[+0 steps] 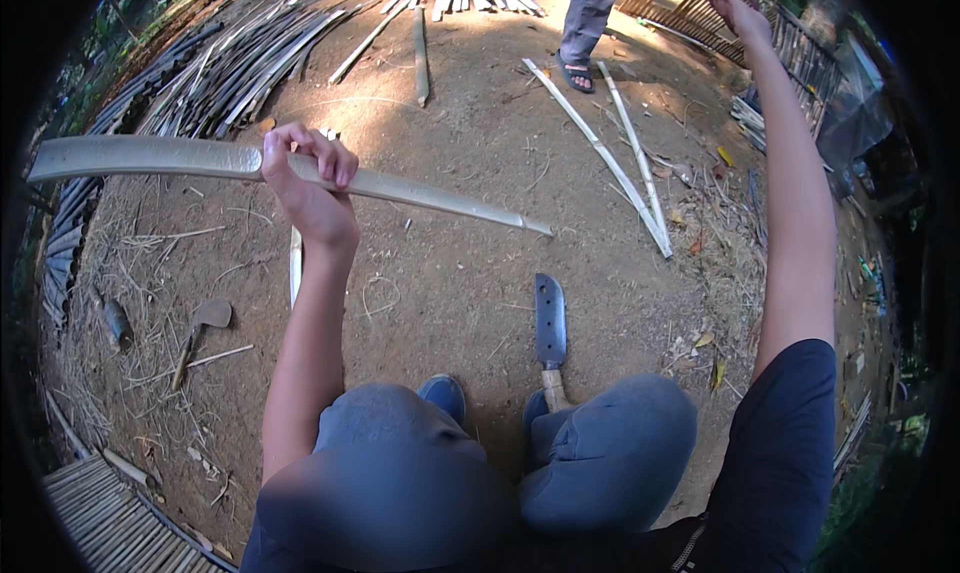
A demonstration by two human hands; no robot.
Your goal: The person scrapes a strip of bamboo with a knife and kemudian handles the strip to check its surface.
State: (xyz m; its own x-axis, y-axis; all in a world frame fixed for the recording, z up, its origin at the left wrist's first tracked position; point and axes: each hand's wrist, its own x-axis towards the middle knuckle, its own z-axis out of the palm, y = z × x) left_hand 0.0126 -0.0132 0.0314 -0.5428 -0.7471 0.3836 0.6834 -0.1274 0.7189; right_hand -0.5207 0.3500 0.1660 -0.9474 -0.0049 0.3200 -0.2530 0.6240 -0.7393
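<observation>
Pale bamboo strip (200,159) clamped in the left hand (310,178) above the dirt ground (450,308), right hand (745,18) stretched far forward, its grip unclear, cleaver (551,323) by the right shoe (535,408), 2 slats (600,154) beyond

Split bamboo strip (150,159) was long, pale, slightly bowed, node visible right beside the grip. Left hand (308,188) held it crosswise: broad-looking end out left, narrow-looking tip right. Tip contact below was unclear.
</observation>
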